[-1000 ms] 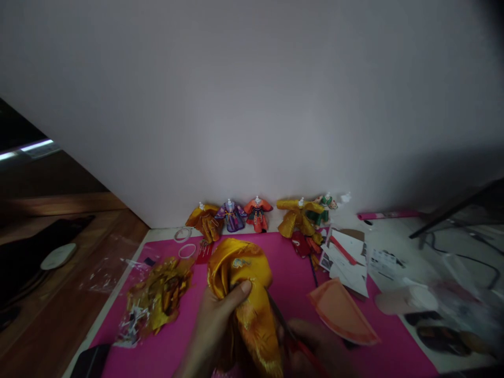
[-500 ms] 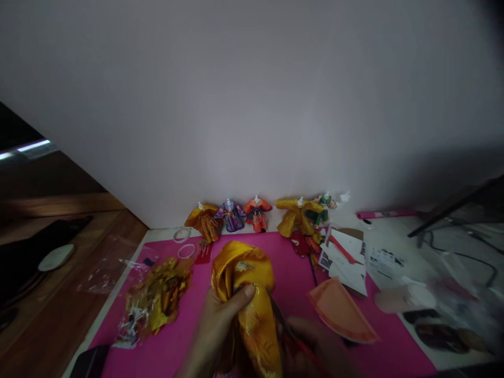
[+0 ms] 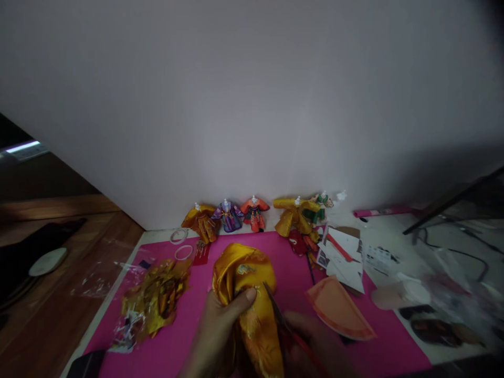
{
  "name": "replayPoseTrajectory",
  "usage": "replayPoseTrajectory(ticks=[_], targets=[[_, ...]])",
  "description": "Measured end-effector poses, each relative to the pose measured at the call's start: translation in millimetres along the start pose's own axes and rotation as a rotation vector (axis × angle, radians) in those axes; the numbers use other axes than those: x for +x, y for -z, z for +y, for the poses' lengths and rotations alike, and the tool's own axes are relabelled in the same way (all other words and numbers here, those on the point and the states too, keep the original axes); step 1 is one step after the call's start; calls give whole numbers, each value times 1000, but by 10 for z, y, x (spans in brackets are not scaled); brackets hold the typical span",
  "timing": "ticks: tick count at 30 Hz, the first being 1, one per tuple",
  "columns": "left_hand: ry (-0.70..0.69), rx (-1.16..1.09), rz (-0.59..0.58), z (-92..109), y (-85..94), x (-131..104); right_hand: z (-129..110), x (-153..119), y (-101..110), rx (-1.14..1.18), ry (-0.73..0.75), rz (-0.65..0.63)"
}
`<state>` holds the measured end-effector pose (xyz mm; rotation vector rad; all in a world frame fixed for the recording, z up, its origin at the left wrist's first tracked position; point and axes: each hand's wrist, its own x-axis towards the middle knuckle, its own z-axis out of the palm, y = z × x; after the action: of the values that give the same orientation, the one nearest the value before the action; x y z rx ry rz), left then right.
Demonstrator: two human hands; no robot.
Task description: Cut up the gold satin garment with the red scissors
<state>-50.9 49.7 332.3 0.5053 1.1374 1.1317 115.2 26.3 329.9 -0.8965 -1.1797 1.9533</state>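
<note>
Cloth (image 3: pixel 260 315), gold and patterned, sits bunched at 6 o'clock of the view, over the pink mat (image 3: pixel 291 286). Left hand (image 3: pixel 221 319) grasps it from the cloth's 8 o'clock, thumb pressed on top. Right hand (image 3: pixel 309 331), blurred, at 4 o'clock, grips red-handled scissors (image 3: pixel 282 318); tip overlaps cloth toward 2 o'clock, can't tell if blades are apart. From the cloth: gold scraps (image 3: pixel 160 299) at 9 o'clock, orange half-round piece (image 3: pixel 339 308) at 3, small doll outfits (image 3: pixel 254 214) at 12.
</note>
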Motion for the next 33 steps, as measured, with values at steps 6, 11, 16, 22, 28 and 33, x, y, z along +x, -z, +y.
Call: replayPoseTrajectory(ticks=[6,11,16,22,28,33], targets=[[-23,-1,14,6,-2,8,-24,22,-2,1,-73,5],[-19,9,-9,7,7,-7,69,25,12,-3,-99,102],[-28,7,4,0,10,-14,193,75,20,117,-67,5],[-40,14,-12,-2,12,7,219,92,44,74,-55,-1],[-33,-4,-15,0,2,12,168,54,54,56,-45,24],[-22,-13,9,-15,11,22,249,36,142,22,-91,1]])
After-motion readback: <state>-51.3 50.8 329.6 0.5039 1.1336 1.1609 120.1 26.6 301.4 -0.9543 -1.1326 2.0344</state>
